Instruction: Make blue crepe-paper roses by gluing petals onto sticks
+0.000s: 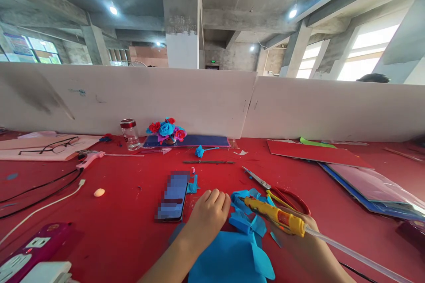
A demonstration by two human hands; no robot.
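Note:
My left hand [212, 208] is closed, with its fingers curled toward pieces of cut blue paper [244, 221]; what it pinches, if anything, is hidden. My right hand [300, 230] grips a yellow hot glue gun [274, 214], a long clear glue stick [352, 252] sticking out of its back end. The gun's nozzle points left at the crumpled blue paper beside my left fingers. Just beyond the gun lie scissors [260, 179] with red and yellow handles. A larger blue paper sheet [226, 258] spreads out below both hands.
Left of my left hand lies a phone [174, 196]. A blue paper flower [199, 151] and a thin rod [209, 162] are farther back, before a paper bouquet [167, 130] and glass jar [130, 135]. Colored sheets [365, 181] lie right; a power strip [33, 250] and cables left.

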